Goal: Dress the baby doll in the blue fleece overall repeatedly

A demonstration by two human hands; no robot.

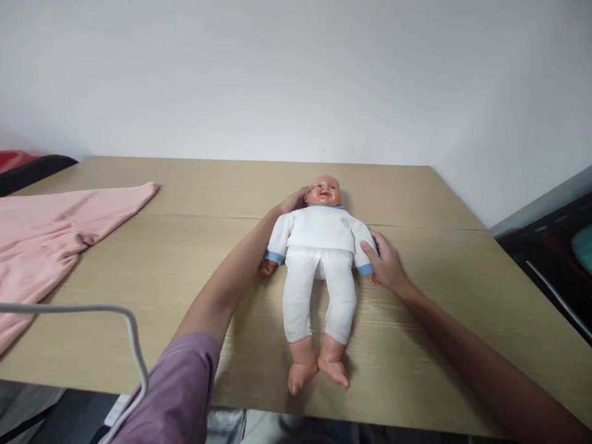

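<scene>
A baby doll [319,259] in a white top and white trousers with blue cuffs lies on its back on the wooden table [185,246], head toward the wall, bare feet toward me. My left hand [291,202] reaches past the doll's shoulder and rests against the side of its head; its fingers are mostly hidden. My right hand [383,264] lies on the doll's other arm near the blue cuff, fingers curled around the sleeve.
A pink garment [50,234] is spread over the table's left part. A white wire hanger [124,327] sticks in at the lower left. A white wall stands behind the table. Dark furniture [555,246] sits to the right.
</scene>
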